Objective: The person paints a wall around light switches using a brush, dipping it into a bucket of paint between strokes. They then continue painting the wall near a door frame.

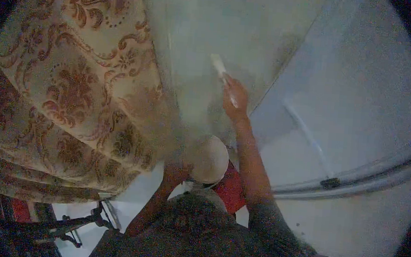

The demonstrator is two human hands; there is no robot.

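My right hand [236, 96] is closed around the handle of a paintbrush [218, 65]. Its pale bristle end points up and left against a pale greenish wall panel [223, 23]; whether the bristles touch the surface is hard to tell. Lower down, close to my body, is a round bucket [208, 158] with a pale, cream-coloured inside. My left hand [177, 172] grips the bucket at its left side, with the fingers partly in shadow. The picture is grainy and dim.
A patterned beige and brown curtain [83, 80] hangs in folds along the left. To the right are a bluish-white surface [354, 82] and a curved grey rail [356, 181]. A dark metal frame [77, 222] stands at lower left. Something red [229, 188] shows below the bucket.
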